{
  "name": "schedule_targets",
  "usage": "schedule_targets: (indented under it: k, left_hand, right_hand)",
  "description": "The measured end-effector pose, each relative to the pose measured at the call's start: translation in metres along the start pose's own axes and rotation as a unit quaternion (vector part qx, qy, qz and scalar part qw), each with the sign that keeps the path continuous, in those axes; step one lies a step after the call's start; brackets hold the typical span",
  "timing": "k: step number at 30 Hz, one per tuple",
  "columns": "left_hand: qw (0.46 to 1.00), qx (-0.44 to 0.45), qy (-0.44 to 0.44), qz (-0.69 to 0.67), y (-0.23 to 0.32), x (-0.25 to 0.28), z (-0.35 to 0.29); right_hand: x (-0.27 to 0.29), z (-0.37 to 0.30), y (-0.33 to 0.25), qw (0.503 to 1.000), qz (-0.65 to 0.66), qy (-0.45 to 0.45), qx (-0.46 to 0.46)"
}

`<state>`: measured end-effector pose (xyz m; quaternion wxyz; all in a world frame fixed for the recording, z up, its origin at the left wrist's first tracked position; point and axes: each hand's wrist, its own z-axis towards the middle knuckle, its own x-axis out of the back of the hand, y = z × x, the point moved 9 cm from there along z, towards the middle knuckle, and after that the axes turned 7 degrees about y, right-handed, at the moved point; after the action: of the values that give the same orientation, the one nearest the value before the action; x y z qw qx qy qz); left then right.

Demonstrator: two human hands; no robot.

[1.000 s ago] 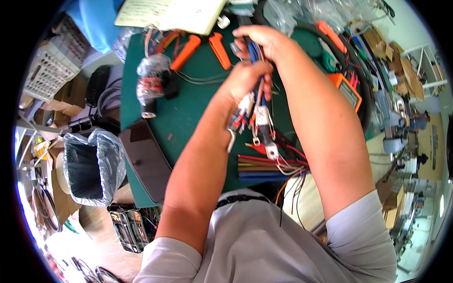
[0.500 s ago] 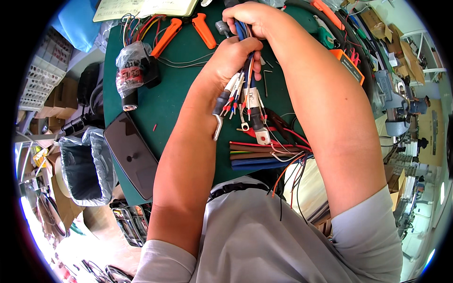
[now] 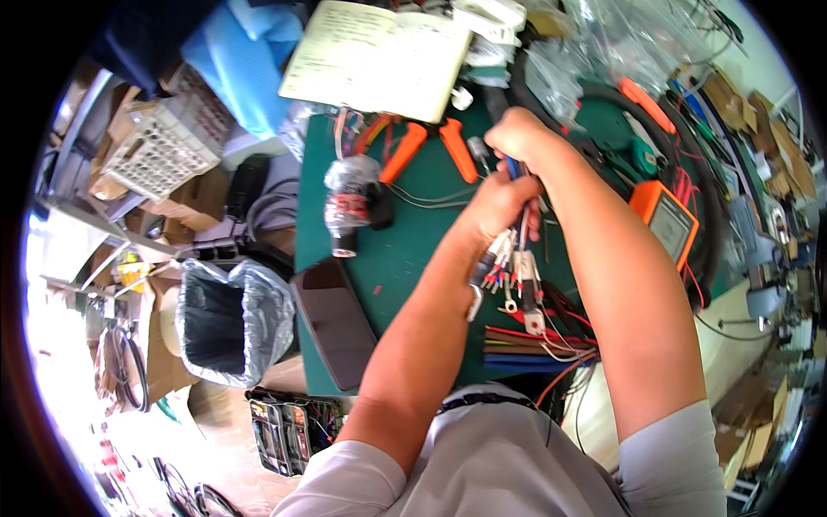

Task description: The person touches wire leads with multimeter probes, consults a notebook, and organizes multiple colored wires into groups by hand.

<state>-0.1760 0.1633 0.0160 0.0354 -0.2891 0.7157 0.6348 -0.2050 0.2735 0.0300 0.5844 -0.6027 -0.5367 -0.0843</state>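
Note:
A bundle of wires (image 3: pixel 523 265) is gripped by both of my hands above the green work table (image 3: pixel 413 250). My left hand (image 3: pixel 501 205) is wrapped around it just above the wire ends. Farther up, my right hand (image 3: pixel 519 138) is closed around the blue and dark part of the same bundle. Below my left hand the ends fan out, with red and blue ferrules, white labels and metal cable lugs (image 3: pixel 534 322). Brown, red and blue tubing lengths (image 3: pixel 517 343) lie by the near table edge under the lugs. My palms hide the gripped part.
Orange-handled pliers (image 3: pixel 403 153), an open notebook (image 3: pixel 370 60) and a plastic-wrapped cylinder (image 3: pixel 346 202) lie beyond my left arm. A dark phone or tablet (image 3: pixel 334 323) rests at the left edge, by a lined bin (image 3: pixel 233 323). Right of my right arm is an orange-framed meter (image 3: pixel 665 226).
The whole view has shifted, so the table and my arms appear farther right and lower, and more of the notebook shows. Both hands keep their hold on the wire bundle.

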Motion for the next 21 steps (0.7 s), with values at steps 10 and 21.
schedule_targets:
  k: [10,21]
  left_hand:
    - [0.997,0.002,-0.04,-0.068,-0.004,-0.006,0.002]
    - [0.996,0.051,0.0,-0.075,-0.014,-0.001,0.0]
  right_hand:
    - [-0.016,-0.01,0.024,0.908,0.393,-0.127,-0.077]
    - [-0.016,-0.016,0.02,0.94,0.327,-0.074,-0.066]
